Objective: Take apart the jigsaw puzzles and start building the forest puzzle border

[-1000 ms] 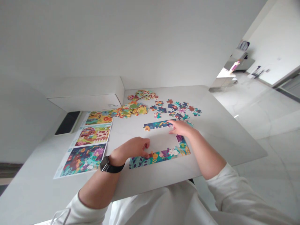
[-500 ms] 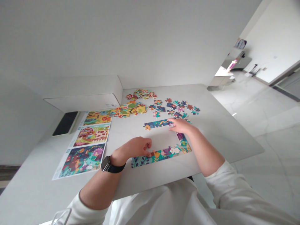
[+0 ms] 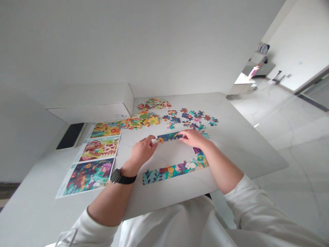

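A joined strip of jigsaw pieces (image 3: 170,136), dark blue with a yellow moon at its left end, lies on the table. My right hand (image 3: 193,138) grips its right part, fingers at the far edge and thumb at the near edge. My left hand (image 3: 143,150), with a black watch on the wrist, is at the strip's left end, thumb and forefinger apart; whether they touch it I cannot tell. Nearer me lies a joined bottom row (image 3: 168,172) with leaves and a white rabbit, turning up at the right into a short side section (image 3: 200,156).
Loose dark pieces (image 3: 196,119) are scattered behind my right hand. Piles of yellow pieces (image 3: 142,120) and red-green pieces (image 3: 155,103) lie farther back. On the left are a picture sheet (image 3: 88,175), a phone (image 3: 70,136) and a white box (image 3: 89,111).
My left hand has left the bottom row and moved up to the left end of the blue strip. My right hand has shifted slightly left along that strip.
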Available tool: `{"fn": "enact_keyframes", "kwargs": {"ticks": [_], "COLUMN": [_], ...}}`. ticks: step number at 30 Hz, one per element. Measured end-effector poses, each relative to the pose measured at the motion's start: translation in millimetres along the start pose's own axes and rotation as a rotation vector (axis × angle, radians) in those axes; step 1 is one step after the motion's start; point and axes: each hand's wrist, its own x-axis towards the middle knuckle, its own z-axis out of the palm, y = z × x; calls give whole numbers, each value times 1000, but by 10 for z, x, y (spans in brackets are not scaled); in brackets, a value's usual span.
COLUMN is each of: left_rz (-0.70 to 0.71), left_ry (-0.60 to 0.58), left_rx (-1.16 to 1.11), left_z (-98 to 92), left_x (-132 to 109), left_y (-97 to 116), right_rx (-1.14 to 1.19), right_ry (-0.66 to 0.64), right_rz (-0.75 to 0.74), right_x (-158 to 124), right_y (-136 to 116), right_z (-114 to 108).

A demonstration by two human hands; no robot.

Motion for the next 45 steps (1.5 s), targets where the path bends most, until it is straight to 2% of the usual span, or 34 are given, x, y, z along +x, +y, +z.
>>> {"fn": "enact_keyframes", "kwargs": {"ticks": [6,9,17,24,28,31,36,38,41,45], "left_rz": [101,184,306,325,328,327,321,318,322,312], "left_ry": [61,100,48,27,28,24,12,13,20,17], "left_rx": [3,16,-19,-23,-19,-23,-19,-19,-21,-6], "left_z": [104,128,203,228,182,154,165,181,202,218], "left_x": [23,41,74,78,64,56,58,62,64,62], "left_y": [-77,-105,-160,-171,-126,-102,-109,-121,-139,-151], "right_rx": [18,19,-54,-87,-15,80,149,120,30,-100], "right_ry": [-10,7,170,136,163,319,626,623,527,386], "right_rz": [-180,-224,-195,-194,-183,-71,349,515,683,735], "right_x": [30,40,80,88,109,138,215,274,405,622], "right_y": [-121,-142,-31,-27,16,193,785,1046,1352,1531], "right_z": [214,265,250,310,236,52,-376,-512,-653,-757]}}
